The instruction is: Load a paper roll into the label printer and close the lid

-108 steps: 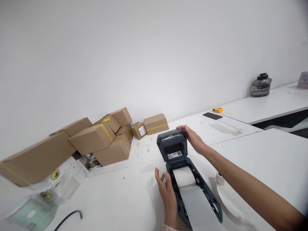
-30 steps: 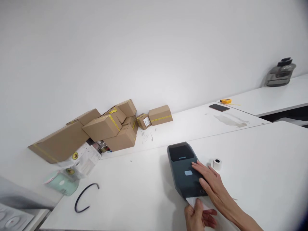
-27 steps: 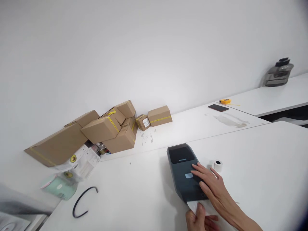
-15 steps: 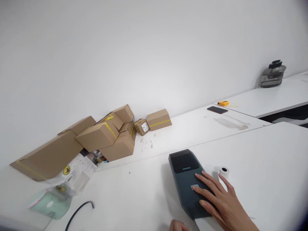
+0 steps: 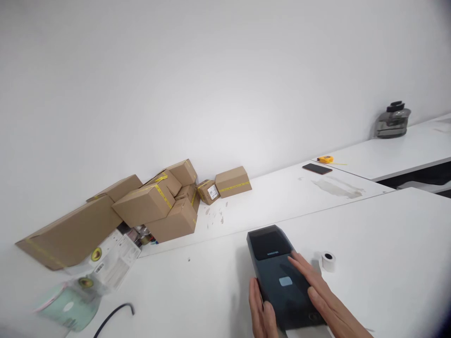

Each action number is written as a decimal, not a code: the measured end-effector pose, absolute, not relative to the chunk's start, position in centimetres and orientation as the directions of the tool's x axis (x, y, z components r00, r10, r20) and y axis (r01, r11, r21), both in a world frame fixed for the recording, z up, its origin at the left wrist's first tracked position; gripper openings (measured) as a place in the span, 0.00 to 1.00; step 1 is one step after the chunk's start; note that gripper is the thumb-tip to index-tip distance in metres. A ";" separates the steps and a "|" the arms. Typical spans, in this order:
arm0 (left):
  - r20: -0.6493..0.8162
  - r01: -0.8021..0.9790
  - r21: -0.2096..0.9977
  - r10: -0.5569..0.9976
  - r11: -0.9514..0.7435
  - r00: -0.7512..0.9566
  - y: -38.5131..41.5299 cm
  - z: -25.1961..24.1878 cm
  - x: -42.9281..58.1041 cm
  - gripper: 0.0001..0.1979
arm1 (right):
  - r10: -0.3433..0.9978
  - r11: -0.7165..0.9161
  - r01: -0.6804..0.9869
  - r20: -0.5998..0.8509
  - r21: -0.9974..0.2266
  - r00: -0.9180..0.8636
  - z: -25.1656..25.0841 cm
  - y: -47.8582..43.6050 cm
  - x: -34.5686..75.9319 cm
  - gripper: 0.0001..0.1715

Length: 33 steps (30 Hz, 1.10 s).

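Observation:
A dark label printer (image 5: 278, 272) lies on the white table (image 5: 387, 244) with its lid down. My right hand (image 5: 322, 300) rests flat on the lid, fingers stretched out. My left hand (image 5: 260, 312) presses against the printer's left side, fingers straight, holding nothing. A small white paper roll (image 5: 328, 261) stands just right of the printer. A strip of white paper shows at the printer's near end at the frame's bottom edge.
Several cardboard boxes (image 5: 151, 202) are piled against the wall at the left. A green roll (image 5: 66, 307), printed packets (image 5: 112, 260) and a black cable (image 5: 112, 317) lie at the near left. A phone (image 5: 316, 168), a yellow tape measure (image 5: 324, 159) and a tape dispenser (image 5: 391, 120) sit farther right.
The printer's lid, open 3.6 s ago, is down. My left hand let go of the paper strip and came up to the printer's left side. My right hand slid nearer on the lid.

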State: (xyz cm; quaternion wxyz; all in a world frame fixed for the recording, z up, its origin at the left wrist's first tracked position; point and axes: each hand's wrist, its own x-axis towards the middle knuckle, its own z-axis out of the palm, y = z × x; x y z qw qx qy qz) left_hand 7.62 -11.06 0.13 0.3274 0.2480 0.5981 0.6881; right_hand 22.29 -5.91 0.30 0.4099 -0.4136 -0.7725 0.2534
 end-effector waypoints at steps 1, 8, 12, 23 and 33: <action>-0.049 -0.162 0.984 0.765 -0.073 -0.642 -11.0 0.9 7.3 0.44 | 0.840 0.535 0.408 0.413 -0.739 -0.353 0.8 -5.7 22.1 0.31; -0.001 -0.194 0.970 0.793 -0.148 -0.609 -10.7 2.9 6.3 0.43 | 0.883 0.462 0.242 0.417 -0.853 -0.215 2.3 -3.8 22.3 0.30; -0.015 -0.203 0.969 0.786 -0.141 -0.618 -11.1 2.4 6.9 0.45 | 0.899 0.429 0.197 0.394 -0.882 -0.193 1.7 -4.1 22.6 0.27; 0.194 -0.047 0.958 0.761 -0.282 -0.618 -3.6 7.0 2.2 0.23 | 0.740 0.671 0.223 0.659 -0.707 -0.135 11.7 2.2 18.5 0.26; 0.103 0.189 0.982 0.901 -0.025 -0.420 -0.4 0.5 1.6 0.20 | 0.792 0.584 0.510 0.580 -0.631 -0.190 16.7 13.8 14.6 0.30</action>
